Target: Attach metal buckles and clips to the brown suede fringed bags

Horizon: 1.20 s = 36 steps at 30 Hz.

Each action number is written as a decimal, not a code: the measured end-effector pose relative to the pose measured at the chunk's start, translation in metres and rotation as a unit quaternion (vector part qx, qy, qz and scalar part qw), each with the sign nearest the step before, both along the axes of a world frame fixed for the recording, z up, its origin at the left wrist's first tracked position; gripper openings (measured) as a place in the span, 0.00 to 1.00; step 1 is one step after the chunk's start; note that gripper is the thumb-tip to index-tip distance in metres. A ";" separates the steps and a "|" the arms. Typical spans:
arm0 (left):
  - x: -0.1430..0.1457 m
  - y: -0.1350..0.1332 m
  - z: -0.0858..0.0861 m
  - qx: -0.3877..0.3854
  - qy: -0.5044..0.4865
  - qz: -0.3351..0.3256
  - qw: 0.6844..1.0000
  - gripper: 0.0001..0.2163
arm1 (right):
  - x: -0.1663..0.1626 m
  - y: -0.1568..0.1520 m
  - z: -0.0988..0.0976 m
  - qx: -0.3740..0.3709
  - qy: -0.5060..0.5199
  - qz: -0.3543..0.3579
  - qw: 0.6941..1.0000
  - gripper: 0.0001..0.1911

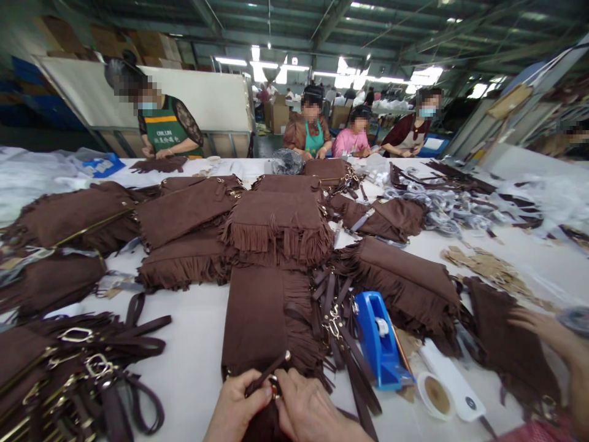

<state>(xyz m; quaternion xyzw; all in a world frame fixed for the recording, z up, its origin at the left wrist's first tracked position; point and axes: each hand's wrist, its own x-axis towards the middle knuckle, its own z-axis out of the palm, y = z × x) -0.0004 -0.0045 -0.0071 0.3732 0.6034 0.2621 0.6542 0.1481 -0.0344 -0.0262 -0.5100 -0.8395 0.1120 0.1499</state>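
A brown fringed suede bag (pixel 264 313) lies on the white table (pixel 193 368) straight in front of me. My left hand (pixel 237 408) and my right hand (pixel 310 411) meet at its near edge. Both are closed in a pinch around a thin brown strap (pixel 269 371) and a small metal ring (pixel 275 387) on the bag. The lower part of the bag is hidden under my hands.
Several more brown fringed bags (pixel 276 224) cover the table. A pile of straps with buckles (pixel 87 368) lies at the left. A blue tape dispenser (pixel 377 341) stands right of my hands. Another person's hand (pixel 559 334) reaches in at the right. Several workers (pixel 168 129) sit at the far side.
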 end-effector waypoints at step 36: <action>0.009 -0.022 0.001 0.205 0.154 0.009 0.967 0.13 | -0.017 0.004 0.021 -0.212 0.080 -0.185 0.956 0.10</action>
